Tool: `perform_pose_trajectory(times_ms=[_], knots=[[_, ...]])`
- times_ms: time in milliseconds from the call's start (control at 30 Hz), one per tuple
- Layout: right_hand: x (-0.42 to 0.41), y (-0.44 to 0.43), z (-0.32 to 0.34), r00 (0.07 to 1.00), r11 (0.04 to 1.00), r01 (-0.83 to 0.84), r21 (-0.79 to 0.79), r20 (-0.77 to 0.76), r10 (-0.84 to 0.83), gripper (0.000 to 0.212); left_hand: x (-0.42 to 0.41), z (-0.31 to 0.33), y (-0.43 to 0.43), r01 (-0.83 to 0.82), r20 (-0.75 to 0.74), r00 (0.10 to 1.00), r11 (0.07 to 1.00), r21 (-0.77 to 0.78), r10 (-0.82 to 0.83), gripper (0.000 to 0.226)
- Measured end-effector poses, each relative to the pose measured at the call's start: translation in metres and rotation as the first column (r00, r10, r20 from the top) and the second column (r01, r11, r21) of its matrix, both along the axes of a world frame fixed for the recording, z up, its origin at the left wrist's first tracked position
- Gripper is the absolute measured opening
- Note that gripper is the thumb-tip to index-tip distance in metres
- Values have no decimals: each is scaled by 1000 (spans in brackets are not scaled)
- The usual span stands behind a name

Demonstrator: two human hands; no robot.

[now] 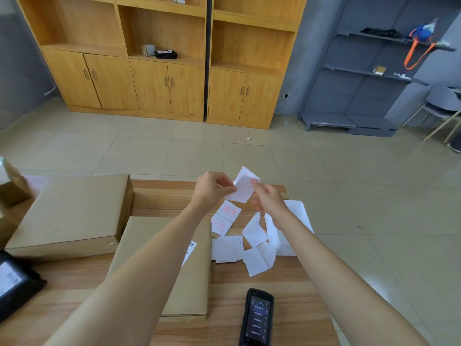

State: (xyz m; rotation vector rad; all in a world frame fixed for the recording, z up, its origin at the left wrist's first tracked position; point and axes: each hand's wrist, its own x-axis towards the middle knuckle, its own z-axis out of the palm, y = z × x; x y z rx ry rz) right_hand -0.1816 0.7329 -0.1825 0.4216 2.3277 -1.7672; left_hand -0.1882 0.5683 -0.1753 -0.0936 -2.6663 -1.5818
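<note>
The left hand point(212, 187) and the right hand point(268, 198) are both raised above the far part of the desk point(287, 290), holding a white paper slip point(243, 189) between them. The left hand's curled fingers pinch the slip at its left edge. The right hand grips the opposite edge, with one fingertip lying over the upper right corner. The slip is in the air, tilted, clear of the desk surface, and a second white layer shows just behind its top edge. Directly below the hands lie two red-stamped labels point(225, 217), joined end to end. Near them, between the forearms, is a scatter of loose white slips point(257, 258), some folded or overlapping. A flat cardboard box point(192, 283) rests under the left forearm with a barcode sticker point(190, 248) on its right side. A larger cardboard box point(74, 211) sits just beside it to the left. A black handheld device point(257, 318) with a lit screen lies at the near edge of the desk, apart from the papers. A black plastic parcel point(15, 283) rests at the far left, with a small brown box point(12, 183) behind it. Across the tiled floor point(149, 151) stand wooden cabinets point(162, 58) and a grey metal shelf rack point(374, 71).
</note>
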Motion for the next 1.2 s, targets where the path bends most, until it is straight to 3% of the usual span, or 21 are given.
perform_pose_trajectory(times_ms=[100,167,233,367,500,667,900,1067,1200], knots=[[-2,4,4,991,960,59,-273,135,-23,47,3,2,-3,119,26,993,993,-25,-118,5],[-2,7,4,991,916,86,-392,126,-39,32,3,2,-3,170,63,984,985,-40,-167,5],[0,7,6,994,894,94,-439,88,-61,22,3,0,-4,200,99,976,979,-41,-196,6],[3,5,8,997,875,54,-481,73,-21,23,5,1,-4,236,129,966,969,-72,-225,10],[4,6,3,997,902,4,-431,76,32,21,6,0,-5,283,160,949,957,-58,-271,14],[5,5,-1,996,933,-41,-359,56,66,43,5,-2,-1,215,197,957,976,21,-215,25],[4,3,-2,999,963,-20,-269,32,30,17,2,-2,-4,160,105,983,984,-75,-152,41],[2,6,-6,1000,972,-21,-233,17,26,9,3,0,-4,78,57,996,994,-70,-74,50],[2,8,-5,999,981,-49,-187,1,50,11,1,1,-4,103,35,994,990,-98,-100,46]])
